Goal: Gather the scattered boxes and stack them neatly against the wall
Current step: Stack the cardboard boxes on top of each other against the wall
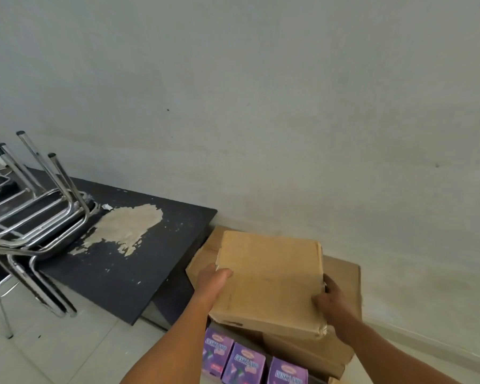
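Held box: plain brown cardboard box (269, 278), above stack of brown cartons (341, 275) at grey wall (288, 120), ready for squaring.
Left hand (212, 282): thumb over near-left edge, steadying.
Right hand (331, 299): fingers curled round near-right corner.
Below: purple desk-lamp boxes (240, 361).

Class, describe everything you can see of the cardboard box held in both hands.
The box is plain brown cardboard, flat and roughly square, closed, with no print visible on its top. Its corners look worn, the near right one crumpled. It is tilted slightly and sits over a stack of other cardboard boxes by the wall; whether it rests on them cannot be told. The left hand grips its left edge, thumb on top; the right hand grips its right edge near the front corner.
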